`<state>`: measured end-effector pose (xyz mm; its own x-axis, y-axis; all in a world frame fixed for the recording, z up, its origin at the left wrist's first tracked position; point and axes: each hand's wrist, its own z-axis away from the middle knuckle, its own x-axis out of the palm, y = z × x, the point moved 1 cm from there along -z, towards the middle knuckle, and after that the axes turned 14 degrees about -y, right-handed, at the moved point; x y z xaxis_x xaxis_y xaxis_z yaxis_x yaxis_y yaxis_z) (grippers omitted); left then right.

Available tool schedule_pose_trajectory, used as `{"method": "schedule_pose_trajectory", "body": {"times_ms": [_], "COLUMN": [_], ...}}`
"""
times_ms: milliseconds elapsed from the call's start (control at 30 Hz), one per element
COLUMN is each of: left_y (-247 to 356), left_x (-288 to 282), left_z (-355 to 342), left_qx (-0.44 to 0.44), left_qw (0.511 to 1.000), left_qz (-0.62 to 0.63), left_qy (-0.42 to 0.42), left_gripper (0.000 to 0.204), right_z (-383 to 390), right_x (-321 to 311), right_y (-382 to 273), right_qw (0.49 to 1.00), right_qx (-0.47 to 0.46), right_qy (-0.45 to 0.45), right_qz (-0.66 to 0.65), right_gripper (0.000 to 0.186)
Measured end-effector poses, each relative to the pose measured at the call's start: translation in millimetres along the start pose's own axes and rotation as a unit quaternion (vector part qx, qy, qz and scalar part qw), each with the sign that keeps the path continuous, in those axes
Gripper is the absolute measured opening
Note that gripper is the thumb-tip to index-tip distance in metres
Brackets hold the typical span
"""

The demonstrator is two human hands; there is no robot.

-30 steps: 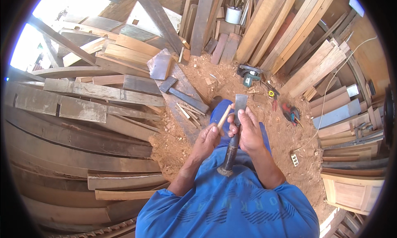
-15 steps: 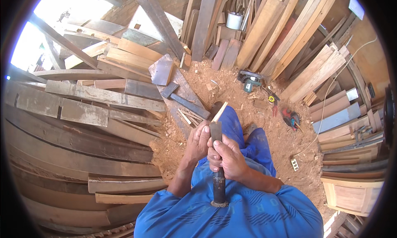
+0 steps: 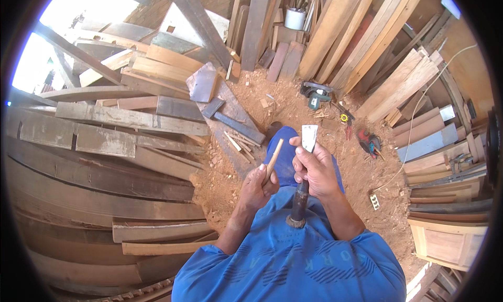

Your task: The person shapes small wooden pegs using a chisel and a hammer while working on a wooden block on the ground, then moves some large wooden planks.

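The right hand grips a chisel, blade up, just beside the wooden stick clasped in the left hand.

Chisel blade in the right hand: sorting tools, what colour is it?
Pale grey metal blade, seen in the head view.

Wooden stick left of chisel, stacked planks farther left.
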<state>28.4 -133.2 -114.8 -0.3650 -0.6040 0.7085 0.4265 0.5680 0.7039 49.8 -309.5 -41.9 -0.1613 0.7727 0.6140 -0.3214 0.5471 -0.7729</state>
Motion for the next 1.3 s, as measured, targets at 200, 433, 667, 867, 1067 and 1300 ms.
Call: {"method": "schedule_pose_trajectory", "body": {"times_ms": [200, 433, 667, 867, 1067, 1300], "left_y": [-7.8, 3.8, 21.6, 20.9, 12.8, -16.5], "left_x": [8.9, 4.9, 1.3, 1.5, 17.7, 22.8], "left_z": [-12.3, -7.1, -10.1, -18.1, -16.6, -8.7], "left_qx": [-0.064, -0.017, 0.094, 0.111, 0.073, -0.046], "left_qw": [0.995, 0.95, 0.814, 0.803, 0.854, 0.919], "left_qz": [0.011, -0.313, -0.569, -0.583, -0.515, -0.39], "left_qy": [-0.071, -0.008, 0.07, 0.06, -0.015, -0.042], "left_gripper": [0.047, 0.024, 0.022, 0.022, 0.017, 0.022], "right_z": [-5.6, -4.7, -10.0, -8.6, 2.5, 10.7], "right_x": [-14.5, -28.8, -32.7, -40.4, -44.1, -43.8], "right_y": [-1.2, 4.6, 12.1, 14.9, 11.6, 18.8], "right_qw": [0.995, 0.996, 0.985, 0.982, 0.956, 0.965], "right_qx": [-0.037, -0.058, -0.059, -0.062, -0.059, -0.05], "right_qy": [0.011, 0.014, 0.063, 0.078, 0.12, 0.104], "right_qz": [0.093, 0.072, 0.15, 0.163, 0.261, 0.235], "right_gripper": [0.014, 0.013, 0.013, 0.012, 0.008, 0.008]}}
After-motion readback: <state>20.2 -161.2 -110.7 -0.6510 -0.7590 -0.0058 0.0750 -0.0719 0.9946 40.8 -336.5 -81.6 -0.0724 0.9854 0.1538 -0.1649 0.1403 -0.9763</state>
